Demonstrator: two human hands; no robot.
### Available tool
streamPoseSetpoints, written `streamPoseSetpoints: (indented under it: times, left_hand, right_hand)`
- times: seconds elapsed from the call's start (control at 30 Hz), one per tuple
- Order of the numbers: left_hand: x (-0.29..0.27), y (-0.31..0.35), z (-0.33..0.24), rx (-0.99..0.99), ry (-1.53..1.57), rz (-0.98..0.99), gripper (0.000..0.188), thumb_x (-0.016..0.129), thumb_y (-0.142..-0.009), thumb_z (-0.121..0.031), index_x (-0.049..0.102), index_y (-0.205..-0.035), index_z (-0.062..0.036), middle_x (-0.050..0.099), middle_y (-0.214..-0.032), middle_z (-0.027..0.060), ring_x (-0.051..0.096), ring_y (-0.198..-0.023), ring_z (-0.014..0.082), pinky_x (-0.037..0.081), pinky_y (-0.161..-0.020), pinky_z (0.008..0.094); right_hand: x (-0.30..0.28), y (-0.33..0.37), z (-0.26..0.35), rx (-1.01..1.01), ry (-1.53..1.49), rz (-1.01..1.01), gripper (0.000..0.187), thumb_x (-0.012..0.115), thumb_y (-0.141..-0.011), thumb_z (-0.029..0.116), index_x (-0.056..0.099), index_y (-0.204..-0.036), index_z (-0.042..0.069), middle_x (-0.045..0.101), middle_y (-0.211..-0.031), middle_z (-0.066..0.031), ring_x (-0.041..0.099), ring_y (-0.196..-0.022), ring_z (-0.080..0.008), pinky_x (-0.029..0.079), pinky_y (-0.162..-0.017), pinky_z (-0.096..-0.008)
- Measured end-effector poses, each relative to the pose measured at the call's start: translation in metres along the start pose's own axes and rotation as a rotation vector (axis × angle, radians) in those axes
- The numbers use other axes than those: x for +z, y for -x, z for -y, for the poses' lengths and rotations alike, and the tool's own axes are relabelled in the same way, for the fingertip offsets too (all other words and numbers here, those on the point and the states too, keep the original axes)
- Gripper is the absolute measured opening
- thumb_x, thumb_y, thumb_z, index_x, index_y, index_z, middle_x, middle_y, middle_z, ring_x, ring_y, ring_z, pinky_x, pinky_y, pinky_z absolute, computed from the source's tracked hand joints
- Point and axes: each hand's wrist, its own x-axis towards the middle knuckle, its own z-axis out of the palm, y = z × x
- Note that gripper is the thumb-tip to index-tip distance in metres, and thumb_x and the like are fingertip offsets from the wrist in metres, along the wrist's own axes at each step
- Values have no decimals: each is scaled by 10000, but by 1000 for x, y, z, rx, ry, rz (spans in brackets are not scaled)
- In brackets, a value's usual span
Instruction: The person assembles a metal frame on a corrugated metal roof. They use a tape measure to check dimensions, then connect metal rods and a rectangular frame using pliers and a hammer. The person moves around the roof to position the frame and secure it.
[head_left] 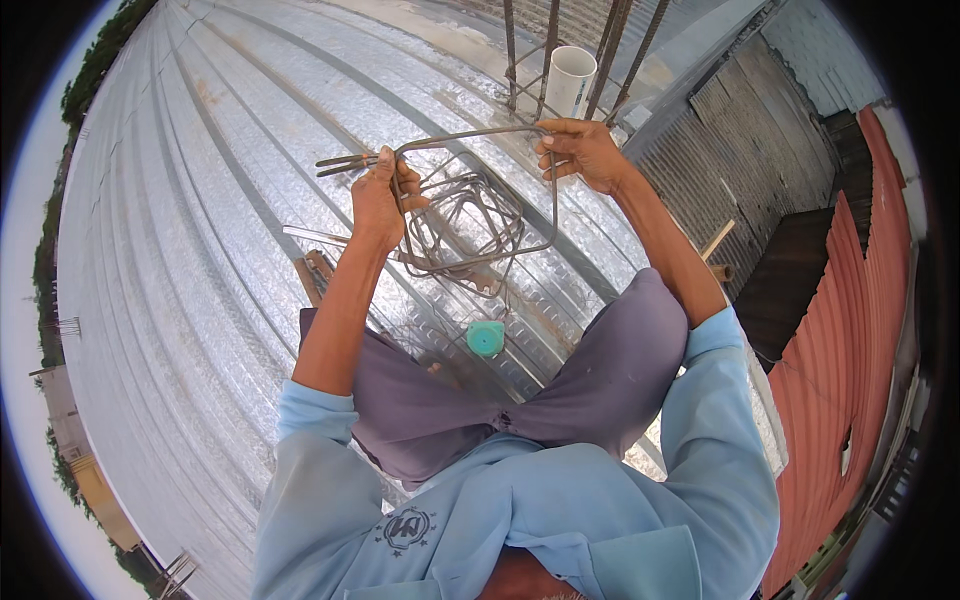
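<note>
Held up in front of me is a square stirrup of bent steel bar, its two bar ends sticking out past the left corner. My left hand is closed around that corner by the bar ends. At the far right corner my right hand grips the same stirrup between thumb and fingers. Below it, a loose pile of similar bent steel stirrups lies on the metal sheet roof, partly seen through the held frame. A round-cornered green object sits on the roof between my legs.
Upright rebar rods rise at the far side, with a white plastic pipe among them. Corrugated metal roofing spreads to the left. Pieces of wood lie by my left forearm. Red corrugated sheets stand beyond the roof edge at right.
</note>
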Motion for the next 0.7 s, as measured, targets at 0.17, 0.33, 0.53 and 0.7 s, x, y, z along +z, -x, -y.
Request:
streamPoseSetpoints:
  times: [0.17, 0.33, 0.53, 0.7]
  left_hand:
    - [-13, -2, -3, -124, 324, 108, 366, 628, -999, -380, 602, -938, -20, 612, -812, 74, 387, -508, 71, 290, -399, 197]
    - [-5, 8, -12, -156, 310, 70, 359, 628, -1000, -370, 603, -986, -12, 597, -776, 65, 378, -480, 55, 293, -385, 201]
    - [-1, 12, -13, -76, 154, 30, 369, 580, -1024, -384, 584, -971, -18, 580, -745, 55, 352, -449, 53, 276, -359, 209]
    - [0, 18, -21, -177, 248, 172, 332, 534, -1048, -357, 564, -995, -31, 602, -831, 84, 338, -448, 44, 267, -352, 190]
  right_hand:
    - [9, -2, 9, -54, 27, 13, 363, 658, -945, 69, 621, -1285, -51, 679, -954, -137, 692, -738, -190, 638, -639, -363]
    - [11, 1, 12, -65, 87, 20, 353, 635, -954, 52, 611, -1282, -77, 678, -912, -131, 681, -705, -181, 627, -606, -348]
    - [17, 5, 13, -100, 108, 6, 349, 625, -957, 37, 602, -1276, -102, 673, -894, -136, 675, -686, -179, 607, -562, -334]
    - [15, 12, 21, -106, 147, 5, 346, 622, -956, 27, 601, -1274, -107, 674, -881, -138, 677, -661, -185, 602, -562, -331]
